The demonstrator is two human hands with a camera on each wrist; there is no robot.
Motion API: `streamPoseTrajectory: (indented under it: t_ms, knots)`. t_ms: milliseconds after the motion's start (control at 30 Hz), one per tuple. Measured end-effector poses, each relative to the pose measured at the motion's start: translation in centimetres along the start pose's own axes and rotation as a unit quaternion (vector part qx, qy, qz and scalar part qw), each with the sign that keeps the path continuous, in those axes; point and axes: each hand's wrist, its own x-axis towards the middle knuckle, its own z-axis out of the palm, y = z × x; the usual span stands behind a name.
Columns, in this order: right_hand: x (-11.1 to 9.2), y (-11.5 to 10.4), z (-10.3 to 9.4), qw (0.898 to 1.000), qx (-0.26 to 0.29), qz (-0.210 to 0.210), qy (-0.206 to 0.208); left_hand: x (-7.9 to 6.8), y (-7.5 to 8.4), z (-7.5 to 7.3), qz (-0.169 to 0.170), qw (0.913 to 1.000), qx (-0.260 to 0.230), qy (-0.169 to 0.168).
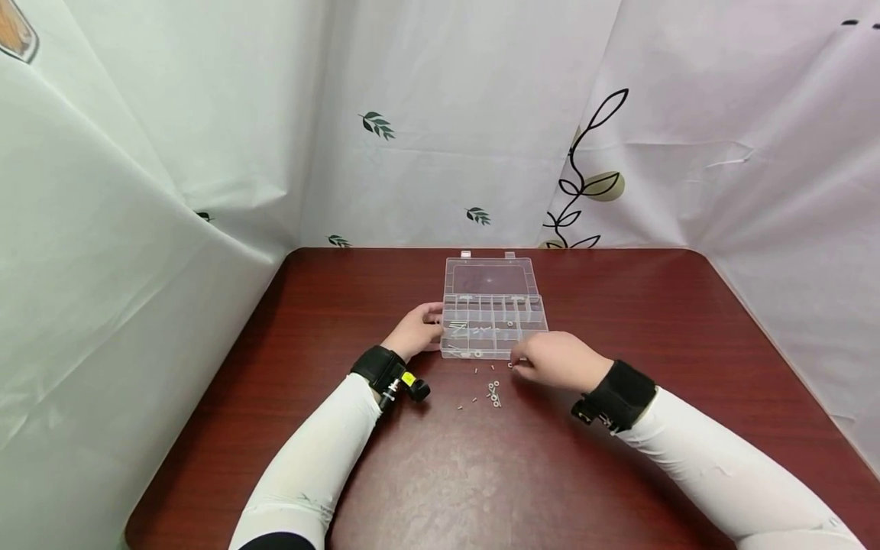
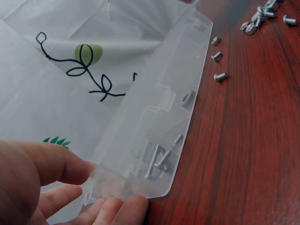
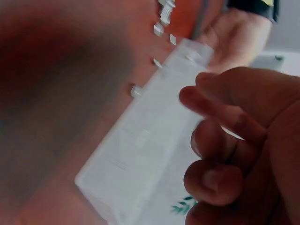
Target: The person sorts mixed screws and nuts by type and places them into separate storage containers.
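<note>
A clear plastic compartment box [image 1: 493, 315] stands on the table with its lid raised at the back. Small metal screws [image 2: 154, 161] and some nuts lie in its sections. My left hand [image 1: 417, 333] grips the box's left side, its thumb on the upper edge and its fingers against the wall. By the front right corner is my right hand [image 1: 560, 360], loosely curled; in the right wrist view its thumb and index tips are close, with nothing visible between them. A nut [image 3: 135, 91] lies just outside the front wall. The right wrist view is blurred.
In front of the box lies a small pile of nuts and screws [image 1: 494, 394]. Several single short screws [image 2: 220, 77] are scattered around it. The dark red wooden table [image 1: 440, 481] is enclosed by white printed curtains [image 1: 440, 176] at the back and sides.
</note>
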Motion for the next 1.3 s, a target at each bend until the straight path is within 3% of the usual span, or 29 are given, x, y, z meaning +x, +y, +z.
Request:
streamPoseTrajectory:
  t_ms: [167,433,1300]
  knots:
    - [-0.3,-0.2,0.7,1.0,-0.018,0.006,-0.025,-0.1,0.1,0.1,0.001,1.0,0.0,-0.002]
    - [-0.1,-0.2,1.4,0.999,-0.042,0.006,-0.023,-0.1,0.2,-0.1,-0.003,1.0,0.006,-0.002]
    - [0.3,-0.3,2.2,0.999,-0.028,-0.001,-0.023,-0.1,-0.1,0.1,0.007,1.0,-0.003,-0.001]
